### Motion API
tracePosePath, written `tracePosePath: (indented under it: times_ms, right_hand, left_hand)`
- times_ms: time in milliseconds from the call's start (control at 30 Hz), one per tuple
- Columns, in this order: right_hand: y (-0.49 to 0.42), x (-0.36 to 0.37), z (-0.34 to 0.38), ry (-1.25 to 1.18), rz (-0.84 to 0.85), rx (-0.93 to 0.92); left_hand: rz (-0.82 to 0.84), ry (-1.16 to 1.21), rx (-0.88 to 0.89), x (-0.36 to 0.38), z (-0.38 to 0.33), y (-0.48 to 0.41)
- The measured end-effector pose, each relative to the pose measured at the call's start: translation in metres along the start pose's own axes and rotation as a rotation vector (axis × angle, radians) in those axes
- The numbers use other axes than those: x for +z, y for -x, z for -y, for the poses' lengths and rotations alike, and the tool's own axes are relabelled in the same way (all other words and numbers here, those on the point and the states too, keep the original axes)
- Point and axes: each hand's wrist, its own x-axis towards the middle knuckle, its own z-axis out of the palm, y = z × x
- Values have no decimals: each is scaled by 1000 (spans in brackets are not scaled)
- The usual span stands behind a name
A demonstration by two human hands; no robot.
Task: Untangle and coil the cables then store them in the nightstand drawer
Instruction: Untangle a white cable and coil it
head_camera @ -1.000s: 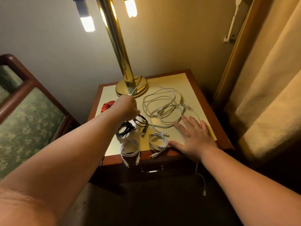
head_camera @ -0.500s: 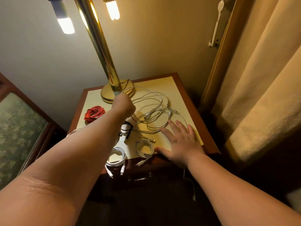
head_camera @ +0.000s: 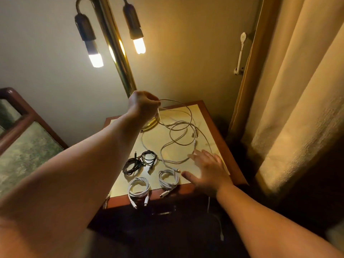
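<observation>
Left hand (head_camera: 144, 107) pinches tangled white cable (head_camera: 186, 123) above wooden nightstand (head_camera: 184, 189) — brass lamp pole (head_camera: 119, 58) just behind; right hand (head_camera: 206, 172) spread beside two coiled white cables (head_camera: 138, 187).

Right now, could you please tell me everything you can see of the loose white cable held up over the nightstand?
The loose white cable is thin, rubbery-looking, tangled in open loops. The left hand pinches it, raised beside the lamp pole; strands hang down to the nightstand top, where the rest lies. A small plug shows at its near end. The right hand, fingers spread, is at its lower loops; blur hides any contact.
</observation>
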Motion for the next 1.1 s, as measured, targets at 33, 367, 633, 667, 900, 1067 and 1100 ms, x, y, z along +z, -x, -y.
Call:
tracePosePath:
  times_ms: [33,367,633,667,900,1067,1100]
  right_hand:
    - [1,-1,-1,-67,-42,3]
    - [-1,-51,5,-661,-268,351]
    - [-29,-108,16,-926,-615,585]
    - [-32,-119,19,-962,-674,575]
    - [-32,-183,29,-1271,-497,652]
    - [-14,-208,9,-1280,-554,711]
    - [-11,-212,5,-1305,-564,721]
  left_hand:
    - [-15,26,7,-6,-6,4]
    - [-153,177,71,-51,-51,45]
    - [-169,343,-41,-60,-64,67]
    - [-162,356,-54,-60,-63,68]
    - [-157,551,-205,-55,-48,73]
    - [-136,681,-348,-49,-28,77]
    - [-128,704,-355,-47,-26,80]
